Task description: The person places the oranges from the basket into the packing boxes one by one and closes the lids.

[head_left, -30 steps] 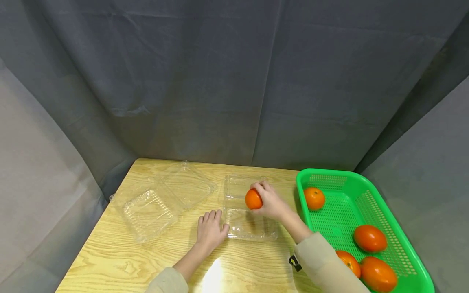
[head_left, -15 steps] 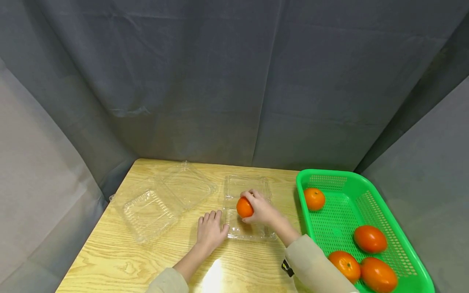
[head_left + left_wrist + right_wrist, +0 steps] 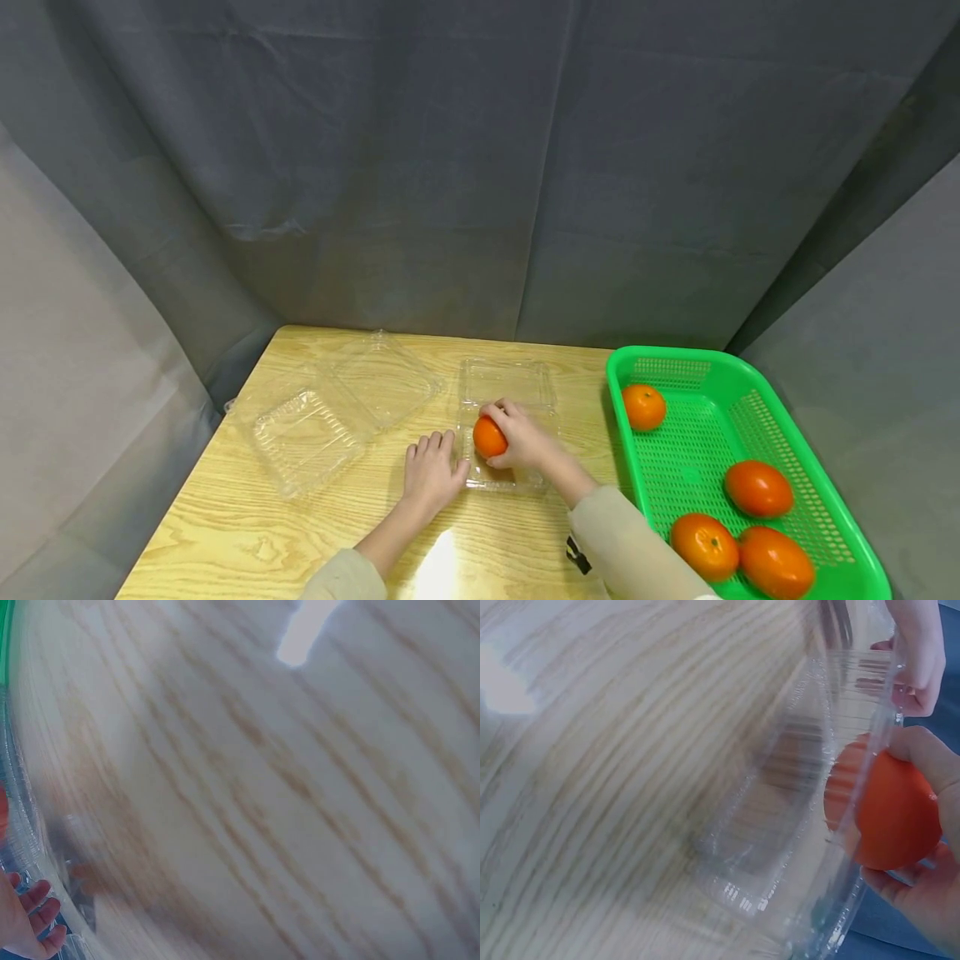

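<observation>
My right hand point(image 3: 521, 437) grips a smooth, round orange-red fruit point(image 3: 489, 437) in the near half of an open clear plastic clamshell container point(image 3: 508, 382). In the right wrist view, the thumb and fingers hold the fruit point(image 3: 896, 817) from the side, partly behind the container's clear wall point(image 3: 780, 825). Whether the fruit touches the container's bottom, I cannot tell. My left hand point(image 3: 431, 475) lies flat on the table, its fingers extended and its thumb at the container's left edge. The left wrist view shows mostly table, with the right hand point(image 3: 26, 919) at its lower left.
A second open clear clamshell point(image 3: 307, 433) lies on the left of the wooden table point(image 3: 217, 517). At right stands a green perforated basket point(image 3: 806, 454) with an orange point(image 3: 643, 407), another orange point(image 3: 705, 546) and two smooth oval orange-red fruits point(image 3: 759, 489). Grey curtains point(image 3: 420, 167) surround the table.
My right hand has moved the fruit left and toward me, from over the container's middle into its near half. The left hand has stayed in place.
</observation>
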`<act>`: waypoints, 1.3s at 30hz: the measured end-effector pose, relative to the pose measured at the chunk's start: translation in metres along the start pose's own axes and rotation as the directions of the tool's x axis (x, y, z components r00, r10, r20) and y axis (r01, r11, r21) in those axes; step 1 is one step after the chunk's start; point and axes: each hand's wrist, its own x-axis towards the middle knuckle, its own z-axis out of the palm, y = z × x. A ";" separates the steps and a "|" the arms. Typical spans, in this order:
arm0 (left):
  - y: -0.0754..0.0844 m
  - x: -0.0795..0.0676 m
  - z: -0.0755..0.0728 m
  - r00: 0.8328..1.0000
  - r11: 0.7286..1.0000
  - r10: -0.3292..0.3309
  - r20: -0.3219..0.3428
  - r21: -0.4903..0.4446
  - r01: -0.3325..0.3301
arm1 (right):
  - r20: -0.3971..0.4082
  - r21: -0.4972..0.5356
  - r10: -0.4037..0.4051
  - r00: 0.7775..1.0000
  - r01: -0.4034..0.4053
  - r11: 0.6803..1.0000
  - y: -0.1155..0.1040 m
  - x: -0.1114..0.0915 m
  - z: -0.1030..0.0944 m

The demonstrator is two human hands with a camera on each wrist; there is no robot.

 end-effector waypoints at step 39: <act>0.000 0.000 0.000 1.000 1.000 -0.011 0.029 -0.029 0.012 | -0.028 -0.070 -0.056 0.998 0.053 0.996 -0.003 0.002 0.027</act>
